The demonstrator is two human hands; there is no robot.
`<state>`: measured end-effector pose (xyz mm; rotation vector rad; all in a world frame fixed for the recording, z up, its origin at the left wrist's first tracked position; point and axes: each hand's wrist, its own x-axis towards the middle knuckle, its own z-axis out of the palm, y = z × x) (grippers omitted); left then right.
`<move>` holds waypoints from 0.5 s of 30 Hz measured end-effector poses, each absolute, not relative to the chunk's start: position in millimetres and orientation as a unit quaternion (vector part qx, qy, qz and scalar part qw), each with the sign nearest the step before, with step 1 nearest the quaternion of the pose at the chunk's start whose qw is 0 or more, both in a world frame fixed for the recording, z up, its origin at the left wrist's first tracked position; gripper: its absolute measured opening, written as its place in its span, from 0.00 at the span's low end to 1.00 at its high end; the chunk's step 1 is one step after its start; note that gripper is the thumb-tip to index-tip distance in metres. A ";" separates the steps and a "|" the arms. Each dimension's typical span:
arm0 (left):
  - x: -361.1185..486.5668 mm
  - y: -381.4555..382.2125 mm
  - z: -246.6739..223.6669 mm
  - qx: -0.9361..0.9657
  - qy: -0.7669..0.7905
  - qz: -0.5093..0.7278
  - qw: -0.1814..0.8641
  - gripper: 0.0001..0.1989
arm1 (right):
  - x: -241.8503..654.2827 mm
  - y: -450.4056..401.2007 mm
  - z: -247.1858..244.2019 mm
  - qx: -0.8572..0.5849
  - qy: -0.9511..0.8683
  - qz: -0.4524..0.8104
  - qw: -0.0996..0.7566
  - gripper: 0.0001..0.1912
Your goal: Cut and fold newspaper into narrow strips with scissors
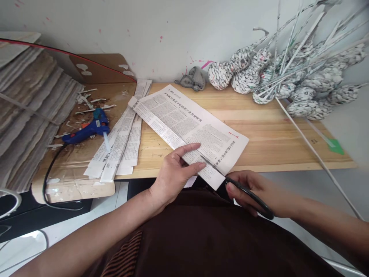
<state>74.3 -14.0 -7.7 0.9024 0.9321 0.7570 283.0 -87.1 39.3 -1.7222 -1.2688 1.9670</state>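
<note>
Left hand (175, 169): thumb and fingers pinching the near long edge of a rectangular white newspaper sheet (184, 119) with black print and a small red mark. Right hand (253, 188): closed around the handles of black-handled metal scissors (240, 186); a blade lies along the near right end of the sheet, its tip pointing toward the left hand. The sheet sits at a slant on the pale wooden desk (279, 142), its near right corner overhanging the near edge.

Left of the sheet, long cut newspaper strips (123, 138) are fanned out, partly over a stained brown cardboard piece (75, 169). On that cardboard: a blue glue gun (89, 130) with a translucent nozzle-side stick — white paper scraps (95, 107) scattered beside it. Far left stands a tall, strapped stack of greyish paper (31, 111).

Far side, by the white wall (161, 23): a crumpled grey cloth (196, 79) and, to its right, a heap of woven paper bulbs (248, 77) with long stems.
</note>
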 end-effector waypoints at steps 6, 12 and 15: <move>73.5 -15.8 -6.8 0.421 0.417 0.337 0.732 0.30 | 277.5 -76.6 41.7 -0.575 -0.451 0.674 0.108 0.31; 73.0 -14.7 -8.4 0.437 0.423 0.333 0.720 0.30 | 273.5 -79.6 43.6 -0.597 -0.442 0.658 0.122 0.32; 73.3 -15.0 -9.4 0.433 0.421 0.336 0.723 0.30 | 274.0 -82.7 39.6 -0.590 -0.432 0.668 0.135 0.30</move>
